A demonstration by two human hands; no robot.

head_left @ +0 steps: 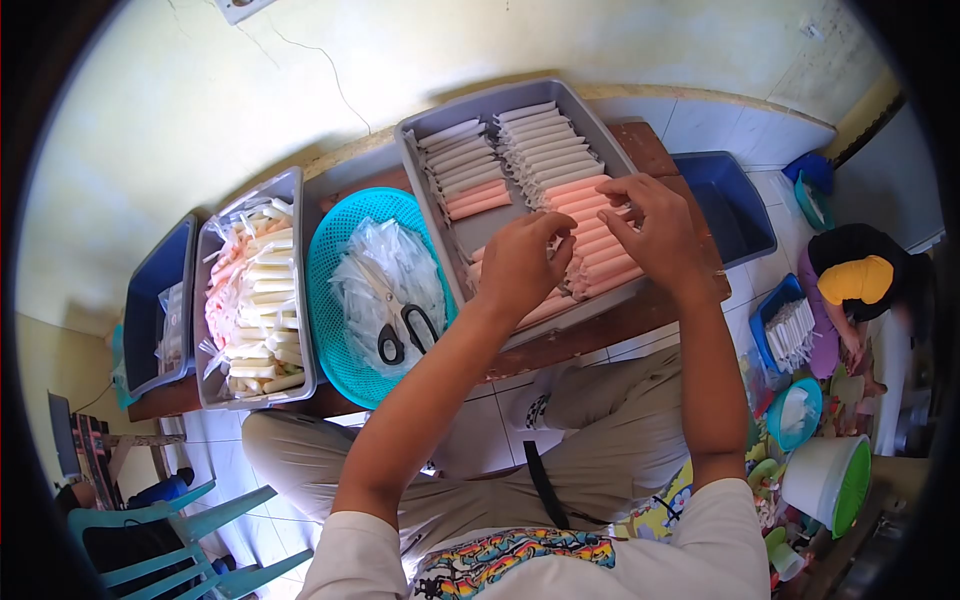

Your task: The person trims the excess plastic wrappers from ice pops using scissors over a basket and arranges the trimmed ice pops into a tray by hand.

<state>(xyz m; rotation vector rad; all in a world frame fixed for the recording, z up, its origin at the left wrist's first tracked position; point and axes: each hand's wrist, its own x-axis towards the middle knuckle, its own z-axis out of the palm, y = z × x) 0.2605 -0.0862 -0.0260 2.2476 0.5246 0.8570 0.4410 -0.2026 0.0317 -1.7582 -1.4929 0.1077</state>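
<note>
Rows of slim pink plastic-wrapped sticks [606, 245] lie in a large grey tray [627, 165], with whitish wrapped sticks [545, 145] behind them. My left hand [525, 262] hovers over the pink rows, fingers curled and thumb apart, holding nothing I can see. To its right is my right hand [652, 235], its bent fingers and thumb spread near the pink sticks; I cannot tell whether the fingertips touch them. My hands and forearms hide part of the near rows. Left of the tray, a turquoise basket [325, 262] holds clear plastic wrappers [365, 255] and black-handled scissors [408, 330].
A second grey tray [300, 215] of cream and pink sticks and a dark blue bin [150, 375] stand on the wooden bench [165, 402]. Another blue bin [735, 205] is at right. A co-worker [850, 270] sits beyond it. A green chair [200, 535] stands lower left.
</note>
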